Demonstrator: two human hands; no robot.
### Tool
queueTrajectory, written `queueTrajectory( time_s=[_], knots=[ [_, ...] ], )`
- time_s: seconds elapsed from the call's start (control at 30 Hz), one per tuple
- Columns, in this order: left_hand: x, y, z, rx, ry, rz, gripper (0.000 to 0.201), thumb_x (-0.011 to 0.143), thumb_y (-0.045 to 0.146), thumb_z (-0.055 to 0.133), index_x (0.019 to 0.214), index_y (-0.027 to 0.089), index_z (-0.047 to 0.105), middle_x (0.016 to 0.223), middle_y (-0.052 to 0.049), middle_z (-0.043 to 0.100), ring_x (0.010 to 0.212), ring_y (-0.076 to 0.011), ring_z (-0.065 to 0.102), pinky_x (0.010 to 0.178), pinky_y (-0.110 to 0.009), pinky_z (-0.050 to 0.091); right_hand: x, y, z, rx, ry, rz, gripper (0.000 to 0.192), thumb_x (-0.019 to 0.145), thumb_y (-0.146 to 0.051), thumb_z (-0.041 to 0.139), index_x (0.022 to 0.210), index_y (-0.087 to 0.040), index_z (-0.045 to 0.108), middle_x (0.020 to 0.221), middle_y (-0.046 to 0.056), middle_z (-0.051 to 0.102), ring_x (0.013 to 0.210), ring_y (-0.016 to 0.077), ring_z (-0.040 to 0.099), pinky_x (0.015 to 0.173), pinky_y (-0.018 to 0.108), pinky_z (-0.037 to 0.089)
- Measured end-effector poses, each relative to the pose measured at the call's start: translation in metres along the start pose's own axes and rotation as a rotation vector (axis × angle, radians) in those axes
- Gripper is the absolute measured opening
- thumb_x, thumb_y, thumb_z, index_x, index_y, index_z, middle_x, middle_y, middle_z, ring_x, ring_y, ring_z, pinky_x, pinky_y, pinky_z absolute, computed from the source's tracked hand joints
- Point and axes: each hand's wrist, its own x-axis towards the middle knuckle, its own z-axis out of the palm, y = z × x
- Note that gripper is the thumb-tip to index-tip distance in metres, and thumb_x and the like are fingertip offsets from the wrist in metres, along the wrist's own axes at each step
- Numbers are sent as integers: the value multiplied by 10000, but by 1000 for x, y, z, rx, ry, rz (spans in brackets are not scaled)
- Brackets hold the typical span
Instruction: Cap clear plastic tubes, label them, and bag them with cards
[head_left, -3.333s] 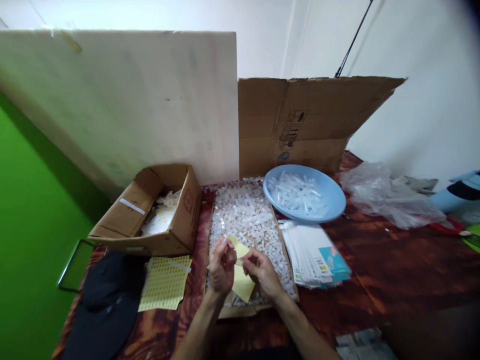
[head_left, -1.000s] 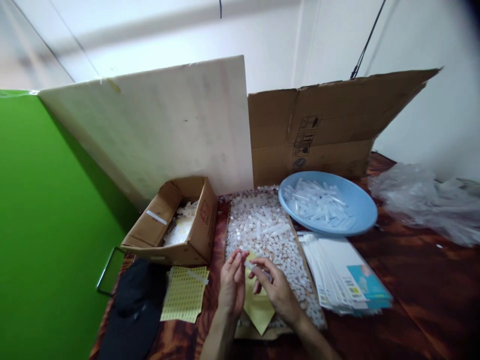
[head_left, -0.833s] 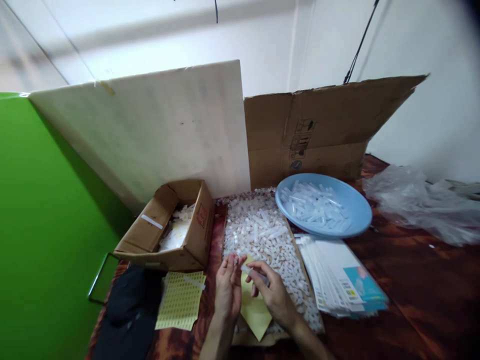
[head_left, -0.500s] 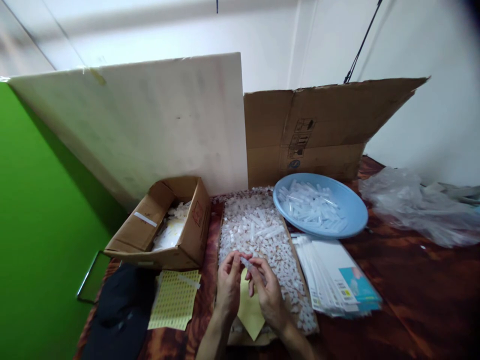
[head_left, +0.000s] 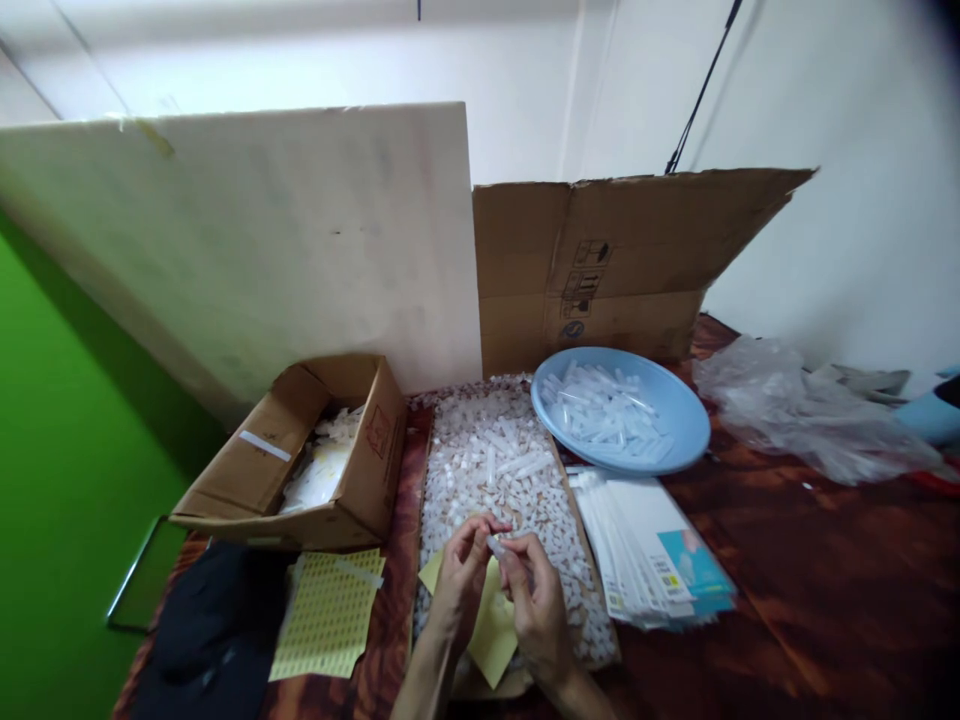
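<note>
My left hand (head_left: pixel 459 578) and my right hand (head_left: pixel 534 603) meet over the near end of a flat cardboard tray (head_left: pixel 592 598) heaped with small white plastic caps (head_left: pixel 495 462). Between the fingertips of both hands sits a small clear plastic tube (head_left: pixel 497 546). A yellow sheet (head_left: pixel 489 628) lies under my hands on the caps. A blue bowl (head_left: pixel 679 440) holding clear tubes (head_left: pixel 604 410) stands behind and to the right.
An open cardboard box (head_left: pixel 247 478) with white pieces sits at the left. A yellow sticker sheet (head_left: pixel 324 612) and a black cap (head_left: pixel 199 640) lie in front of it. Printed cards (head_left: pixel 649 545) fan out right of the tray. A crumpled plastic bag (head_left: pixel 787 405) lies at the right; boards stand behind.
The view has swung left and right while my hands stayed together over the tray. The tube has come into both hands' fingertips, above the yellow sheet.
</note>
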Motion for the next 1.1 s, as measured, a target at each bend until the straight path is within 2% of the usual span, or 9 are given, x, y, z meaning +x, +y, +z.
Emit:
queueTrajectory(
  time_s=[0.23, 0.33, 0.47, 0.53, 0.57, 0.67, 0.87, 1.0, 1.1],
  knots=[
    [-4, 3, 4, 58, 13, 69, 330, 859, 507, 717, 862, 180, 670, 1000, -90, 674, 1057, -263, 620, 930, -322, 474, 7, -10, 0, 3, -12, -10, 284, 1019, -423, 477, 850, -213, 567, 700, -20, 481, 647, 163, 508, 644, 261, 437],
    [6, 19, -7, 187, 10, 72, 347, 835, 525, 729, 854, 180, 699, 981, -93, 694, 1010, -262, 634, 874, -305, 485, 18, -17, -4, -35, -67, -7, 280, 1010, -430, 498, 865, -207, 584, 702, -9, 536, 664, 170, 553, 645, 260, 455],
    [46, 57, -30, 661, -228, 157, 288, 886, 449, 668, 878, 180, 771, 931, -108, 734, 952, -266, 657, 880, -322, 480, 38, -32, -19, -117, -109, -62, 254, 992, -424, 537, 974, -190, 636, 848, 56, 675, 799, 211, 655, 713, 280, 508],
    [68, 68, -41, 1025, -261, 222, 212, 892, 375, 644, 883, 218, 784, 913, -85, 753, 896, -248, 665, 828, -302, 474, 45, -38, -28, -135, -60, -93, 258, 988, -431, 546, 997, -190, 638, 898, 71, 697, 854, 226, 673, 762, 293, 525],
    [77, 69, -45, 1097, -255, 221, 137, 847, 318, 684, 852, 226, 785, 888, -77, 755, 870, -247, 664, 807, -296, 465, 47, -39, -33, -138, -36, -105, 257, 986, -432, 550, 1002, -191, 640, 917, 75, 703, 878, 231, 677, 785, 298, 530],
    [91, 57, -51, 1225, -250, 212, 76, 739, 180, 726, 779, 226, 773, 787, -67, 740, 785, -243, 657, 752, -284, 440, 49, -38, -48, -149, -15, -120, 255, 982, -428, 563, 1022, -193, 654, 943, 74, 709, 908, 234, 680, 818, 307, 536],
    [86, 20, -47, 1349, -326, 247, 159, 803, 128, 625, 817, 207, 762, 843, -95, 734, 850, -263, 648, 849, -331, 407, 47, -25, -69, -192, -34, -89, 287, 984, -443, 565, 1038, -180, 668, 912, 70, 715, 837, 222, 684, 772, 305, 539],
    [78, 16, -45, 1366, -325, 269, 81, 792, 152, 680, 797, 201, 744, 909, -99, 722, 959, -292, 635, 949, -384, 366, 47, -22, -72, -186, -62, -76, 290, 977, -443, 577, 1048, -178, 674, 1022, 98, 730, 918, 242, 696, 808, 322, 549],
    [67, 24, -43, 1354, -284, 302, 93, 857, 193, 648, 899, 205, 730, 1012, -99, 713, 1008, -280, 632, 941, -368, 391, 47, -22, -69, -183, -82, -77, 276, 975, -425, 583, 1061, -179, 673, 1031, 100, 730, 960, 249, 695, 840, 329, 546]
  ],
)
